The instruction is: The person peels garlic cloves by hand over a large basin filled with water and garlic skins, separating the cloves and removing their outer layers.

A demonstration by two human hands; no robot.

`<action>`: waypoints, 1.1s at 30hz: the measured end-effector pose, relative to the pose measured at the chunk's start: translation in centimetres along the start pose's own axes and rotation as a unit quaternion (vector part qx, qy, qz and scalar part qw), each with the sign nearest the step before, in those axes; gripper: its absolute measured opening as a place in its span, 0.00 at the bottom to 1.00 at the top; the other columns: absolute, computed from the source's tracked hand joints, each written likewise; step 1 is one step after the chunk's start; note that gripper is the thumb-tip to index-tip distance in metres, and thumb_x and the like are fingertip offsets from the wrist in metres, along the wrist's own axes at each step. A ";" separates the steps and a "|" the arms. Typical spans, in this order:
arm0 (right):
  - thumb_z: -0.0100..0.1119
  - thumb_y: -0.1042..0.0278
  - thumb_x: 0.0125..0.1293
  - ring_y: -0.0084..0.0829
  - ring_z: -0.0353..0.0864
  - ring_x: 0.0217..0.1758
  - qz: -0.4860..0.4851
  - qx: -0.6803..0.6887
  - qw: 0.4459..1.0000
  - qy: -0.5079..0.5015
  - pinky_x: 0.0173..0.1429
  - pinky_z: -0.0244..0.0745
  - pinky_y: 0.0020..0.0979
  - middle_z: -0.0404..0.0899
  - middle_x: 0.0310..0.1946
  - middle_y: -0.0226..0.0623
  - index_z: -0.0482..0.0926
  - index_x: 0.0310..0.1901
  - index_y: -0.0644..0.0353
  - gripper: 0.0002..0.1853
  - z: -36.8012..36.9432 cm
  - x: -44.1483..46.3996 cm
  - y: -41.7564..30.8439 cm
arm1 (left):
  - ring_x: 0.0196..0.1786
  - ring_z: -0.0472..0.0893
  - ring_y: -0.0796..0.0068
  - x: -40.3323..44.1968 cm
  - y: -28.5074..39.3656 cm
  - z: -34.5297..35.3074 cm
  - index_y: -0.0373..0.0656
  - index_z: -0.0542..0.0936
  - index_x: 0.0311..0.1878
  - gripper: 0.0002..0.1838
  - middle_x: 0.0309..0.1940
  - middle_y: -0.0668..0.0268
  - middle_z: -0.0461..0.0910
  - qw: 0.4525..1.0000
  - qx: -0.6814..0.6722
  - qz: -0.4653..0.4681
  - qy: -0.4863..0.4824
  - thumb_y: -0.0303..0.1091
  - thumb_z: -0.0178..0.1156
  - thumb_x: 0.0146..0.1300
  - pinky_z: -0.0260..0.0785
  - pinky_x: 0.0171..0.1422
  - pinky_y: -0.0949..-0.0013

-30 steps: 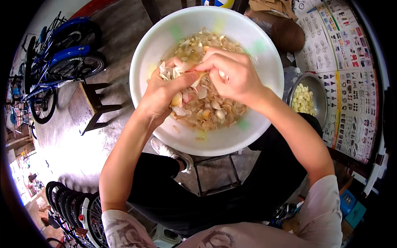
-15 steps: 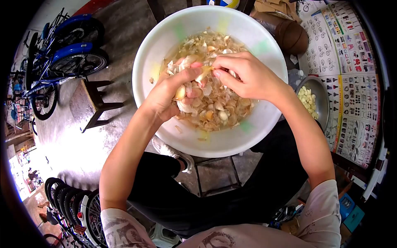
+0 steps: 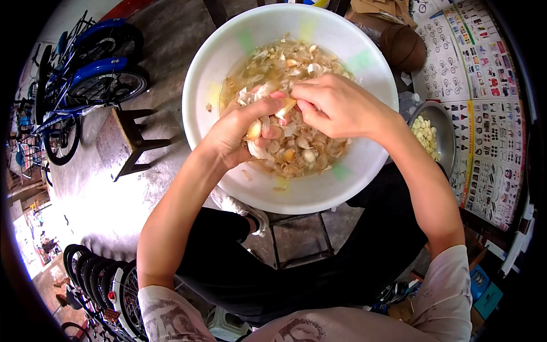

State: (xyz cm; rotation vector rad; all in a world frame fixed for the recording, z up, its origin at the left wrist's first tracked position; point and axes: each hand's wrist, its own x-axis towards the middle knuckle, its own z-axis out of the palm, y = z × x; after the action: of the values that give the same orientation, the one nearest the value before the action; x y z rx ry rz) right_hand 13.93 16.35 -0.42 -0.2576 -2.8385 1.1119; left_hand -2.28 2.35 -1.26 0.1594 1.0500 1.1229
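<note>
A large white plastic basin (image 3: 364, 171) stands before me, filled with water, loose garlic skins (image 3: 296, 148) and some garlic cloves. Over it, my left hand (image 3: 239, 128) is closed around several garlic cloves and bits of papery skin. One garlic clove (image 3: 286, 107) sticks out between its thumb and fingers, pointing right. Another clove (image 3: 253, 130) shows in the palm below the thumb. My right hand (image 3: 336, 108) is closed in a pinch at the tip of the protruding clove; its fingertips partly hide what they grip.
To the right, a metal bowl (image 3: 447, 134) holds peeled garlic cloves (image 3: 423, 134) beside a printed sheet (image 3: 484, 148) on a table. A brown ball (image 3: 402, 48) lies behind it. At left are a wooden stool (image 3: 134, 139) and parked bicycles (image 3: 97, 80).
My right fingertips stay at the same clove, shifted very slightly. The left hand has tilted a little, and the clove in its palm has moved slightly right.
</note>
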 end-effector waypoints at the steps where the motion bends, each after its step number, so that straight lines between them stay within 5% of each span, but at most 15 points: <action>1: 0.52 0.69 0.63 0.48 0.80 0.27 0.000 0.000 1.000 0.000 0.35 0.72 0.45 0.78 0.23 0.49 0.75 0.29 0.66 0.09 0.1 0.0 0.0 | 0.24 0.69 0.86 0.1 0.0 -0.1 0.44 0.72 0.55 0.20 0.33 0.65 0.76 1.000 0.006 -0.001 -0.008 0.34 0.64 0.61 0.55 0.20 0.84; 4: 0.54 0.71 0.58 0.46 0.77 0.22 -0.014 0.015 1.000 0.017 0.30 0.70 0.43 0.75 0.18 0.48 0.73 0.24 0.67 0.09 0.8 0.2 0.1 | 0.23 0.70 0.84 -0.2 0.3 -0.4 0.43 0.72 0.54 0.20 0.33 0.64 0.77 0.999 0.034 0.002 -0.029 0.34 0.64 0.61 0.55 0.19 0.83; 6: 0.56 0.76 0.53 0.36 0.65 0.14 -0.056 0.077 0.992 0.084 0.23 0.61 0.36 0.64 0.12 0.40 0.67 0.21 0.65 0.08 1.7 0.2 0.0 | 0.23 0.70 0.84 -0.6 0.9 -0.4 0.42 0.73 0.53 0.19 0.32 0.64 0.78 0.999 0.043 -0.001 -0.025 0.34 0.64 0.60 0.55 0.19 0.82; 15: 0.56 0.77 0.48 0.31 0.63 0.13 -0.119 0.065 0.970 0.200 0.21 0.58 0.33 0.63 0.11 0.36 0.66 0.18 0.62 0.08 4.0 0.3 -0.5 | 0.20 0.69 0.82 -1.2 1.8 -1.1 0.40 0.75 0.49 0.17 0.31 0.65 0.76 0.995 0.086 -0.037 -0.036 0.30 0.65 0.57 0.54 0.16 0.79; 18: 0.56 0.77 0.50 0.37 0.65 0.11 -0.111 0.073 0.973 0.191 0.21 0.61 0.36 0.64 0.10 0.41 0.67 0.16 0.64 0.10 4.3 0.3 -0.1 | 0.20 0.69 0.82 -1.4 1.8 -1.2 0.38 0.75 0.48 0.17 0.30 0.64 0.76 0.992 0.115 -0.039 -0.036 0.30 0.66 0.56 0.55 0.16 0.79; 27: 0.51 0.74 0.57 0.34 0.66 0.15 -0.086 0.193 0.973 0.090 0.24 0.61 0.35 0.66 0.12 0.40 0.72 0.25 0.65 0.06 2.0 -0.2 -0.9 | 0.18 0.69 0.81 -1.4 2.2 -1.5 0.37 0.75 0.47 0.20 0.27 0.62 0.77 0.992 0.106 -0.039 -0.059 0.34 0.68 0.53 0.57 0.17 0.79; 33: 0.53 0.72 0.58 0.37 0.67 0.16 -0.128 0.122 0.979 0.106 0.26 0.63 0.37 0.67 0.13 0.41 0.71 0.24 0.65 0.08 2.1 -0.3 -0.6 | 0.18 0.69 0.82 -1.1 2.1 -1.4 0.37 0.75 0.48 0.21 0.27 0.62 0.77 0.992 0.102 -0.034 -0.066 0.34 0.68 0.53 0.56 0.17 0.79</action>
State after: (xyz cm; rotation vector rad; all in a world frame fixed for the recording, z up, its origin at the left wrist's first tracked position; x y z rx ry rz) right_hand 13.83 14.48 -1.53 0.0096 -2.4367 1.2727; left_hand -4.73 1.97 -0.09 0.3522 1.0426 0.9294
